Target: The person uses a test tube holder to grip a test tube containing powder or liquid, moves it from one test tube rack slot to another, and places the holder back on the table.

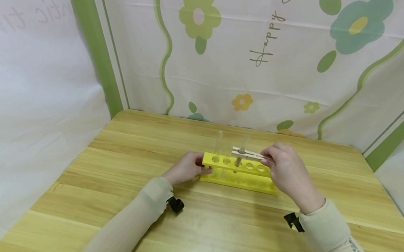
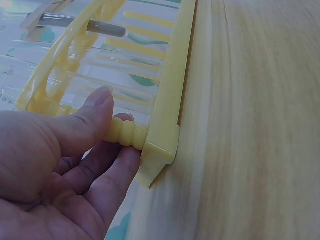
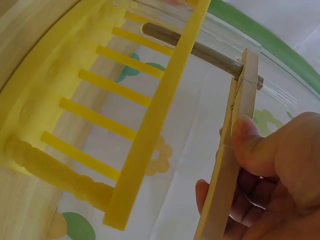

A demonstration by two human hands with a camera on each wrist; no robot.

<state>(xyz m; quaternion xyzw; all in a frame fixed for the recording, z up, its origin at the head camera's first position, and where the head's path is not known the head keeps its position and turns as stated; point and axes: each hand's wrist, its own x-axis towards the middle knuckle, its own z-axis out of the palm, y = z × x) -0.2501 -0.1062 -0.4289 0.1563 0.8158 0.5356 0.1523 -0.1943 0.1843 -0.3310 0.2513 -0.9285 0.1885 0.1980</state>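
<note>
Desk (image 1: pixel 195 231), one: wood-grained, beneath the rack. Rack (image 1: pixel 251 182), one: yellow, long axis running left to right. Hands, two: left hand (image 1: pixel 184 169), grip closed on the rack's left end post (image 2: pixel 125 132); right hand (image 1: pixel 288 173), grip pinching the clamp by the rack's right end. Clamp (image 3: pixel 226 170), one: wooden, sideways above the rack, tip pointing toward its left end. Tubes, three, upright: two clear tubes (image 1: pixel 218 146) in the rack's leftmost holes; one dark-filled tube (image 3: pixel 212 56) in its third, clamped, bottom above the base.
</note>
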